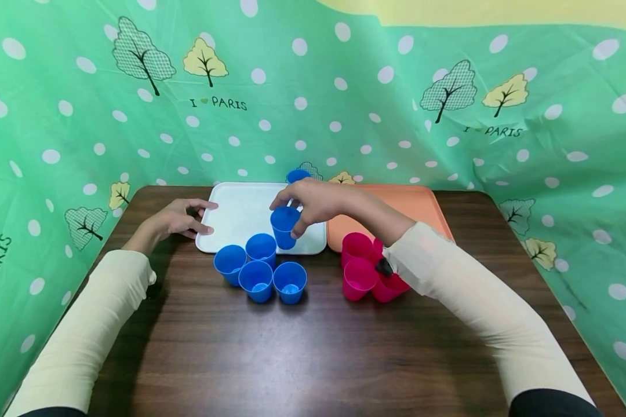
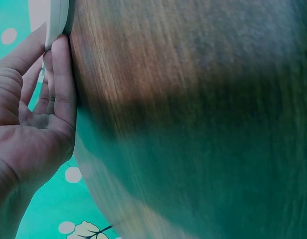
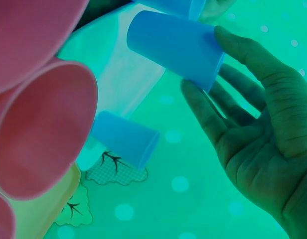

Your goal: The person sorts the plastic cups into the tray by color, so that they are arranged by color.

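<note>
My right hand (image 1: 297,215) pinches a blue cup (image 1: 284,227) by its rim, upright, just above the front edge of the white tray (image 1: 235,211). In the right wrist view the thumb and fingertips of the right hand (image 3: 216,64) grip that blue cup (image 3: 173,45). Another blue cup (image 1: 297,175) stands at the tray's back edge. Several blue cups (image 1: 259,269) cluster on the table in front of the tray. My left hand (image 1: 198,219) lies at the tray's left edge, fingers straight. In the left wrist view the left hand (image 2: 49,74) touches the tray rim (image 2: 56,20).
An orange tray (image 1: 417,202) lies to the right of the white one. Several pink cups (image 1: 362,269) cluster in front of it, under my right forearm, and loom large in the right wrist view (image 3: 39,129). The dark wooden table (image 1: 313,347) is bounded by green patterned cloth (image 1: 344,104).
</note>
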A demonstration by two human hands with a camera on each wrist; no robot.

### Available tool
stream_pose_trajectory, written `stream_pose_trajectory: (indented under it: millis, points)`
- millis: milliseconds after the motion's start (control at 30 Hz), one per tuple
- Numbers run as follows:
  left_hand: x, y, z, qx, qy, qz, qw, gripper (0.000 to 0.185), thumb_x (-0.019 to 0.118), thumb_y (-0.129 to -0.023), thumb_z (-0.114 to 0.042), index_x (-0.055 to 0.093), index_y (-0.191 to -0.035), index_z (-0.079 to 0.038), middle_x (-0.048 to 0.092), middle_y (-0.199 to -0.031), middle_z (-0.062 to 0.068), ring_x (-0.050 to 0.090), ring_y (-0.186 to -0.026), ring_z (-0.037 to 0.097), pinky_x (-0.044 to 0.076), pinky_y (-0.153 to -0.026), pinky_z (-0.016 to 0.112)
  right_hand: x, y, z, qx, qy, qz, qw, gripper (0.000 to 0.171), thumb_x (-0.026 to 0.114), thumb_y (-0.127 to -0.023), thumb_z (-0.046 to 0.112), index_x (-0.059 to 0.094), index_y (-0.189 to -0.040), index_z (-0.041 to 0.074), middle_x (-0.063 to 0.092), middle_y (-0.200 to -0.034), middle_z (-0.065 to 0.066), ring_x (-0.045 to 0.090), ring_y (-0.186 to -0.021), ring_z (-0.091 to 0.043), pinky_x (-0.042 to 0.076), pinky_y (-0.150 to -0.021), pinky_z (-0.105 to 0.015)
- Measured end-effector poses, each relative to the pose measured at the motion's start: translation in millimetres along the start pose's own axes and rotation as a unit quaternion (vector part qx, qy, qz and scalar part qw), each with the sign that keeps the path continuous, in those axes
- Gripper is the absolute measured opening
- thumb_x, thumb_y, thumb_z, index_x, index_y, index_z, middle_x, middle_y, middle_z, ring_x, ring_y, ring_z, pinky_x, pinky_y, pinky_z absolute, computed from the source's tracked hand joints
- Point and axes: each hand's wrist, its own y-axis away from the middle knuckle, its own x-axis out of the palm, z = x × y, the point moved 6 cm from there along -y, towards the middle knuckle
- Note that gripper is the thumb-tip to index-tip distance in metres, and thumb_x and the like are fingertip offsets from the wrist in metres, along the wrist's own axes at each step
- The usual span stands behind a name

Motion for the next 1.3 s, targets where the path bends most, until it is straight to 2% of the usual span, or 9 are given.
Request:
stream_pose_trajectory:
  millis: [333,533,900,1100,1300]
  points:
    - [-1.9,3.9,2.5,0.0,-0.001,-0.003,1.0,0.081,0.088,-0.097,-0.005,0.051,-0.169,-0.006,0.045,-0.136,0.018,0.064,-0.099,0.022,0.07,-0.083,0.032,-13,-15,-11,0.02,-0.038,-0.031,0.999,0.074,0.094,-0.092,0.022,0.065,-0.16,0.014,0.062,-0.163,-0.014,0.061,-0.15,-0.04,0.062,-0.114,-0.05]
    - [-2.5,7.9,0.3,-0.004,-0.001,-0.001,1.0,0.082,0.088,-0.097,-0.006,0.05,-0.169,-0.007,0.044,-0.137,0.019,0.064,-0.101,0.023,0.07,-0.084,0.033,-20,-23,-19,0.023,-0.032,-0.05,0.998,0.072,0.093,-0.094,0.023,0.065,-0.16,0.012,0.062,-0.163,-0.015,0.06,-0.149,-0.04,0.059,-0.117,-0.049]
    - [-5.3,5.2,2.2,0.0,-0.002,-0.004,1.0,0.082,0.091,-0.095,-0.007,0.054,-0.167,-0.01,0.046,-0.135,0.017,0.064,-0.1,0.023,0.07,-0.082,0.033,-27,-35,-25,0.05,-0.039,-0.079,0.995,0.069,0.091,-0.096,0.022,0.064,-0.16,0.014,0.061,-0.164,-0.013,0.058,-0.151,-0.039,0.058,-0.12,-0.05]
    - [-0.5,2.7,-0.2,-0.004,0.002,0.006,1.0,0.083,0.091,-0.095,-0.008,0.052,-0.169,-0.01,0.045,-0.133,0.015,0.062,-0.099,0.022,0.069,-0.081,0.032,-28,-41,-31,0.065,-0.049,-0.093,0.992,0.072,0.09,-0.097,0.02,0.062,-0.162,0.014,0.057,-0.168,-0.013,0.055,-0.156,-0.039,0.055,-0.123,-0.053]
    - [1.1,-0.9,-1.0,-0.01,-0.001,0.01,0.9999,0.083,0.089,-0.097,-0.007,0.049,-0.17,-0.008,0.044,-0.133,0.015,0.061,-0.097,0.021,0.068,-0.08,0.03,-30,-45,-33,0.061,-0.055,-0.114,0.99,0.074,0.089,-0.098,0.019,0.059,-0.165,0.015,0.055,-0.17,-0.014,0.053,-0.157,-0.039,0.055,-0.122,-0.056]
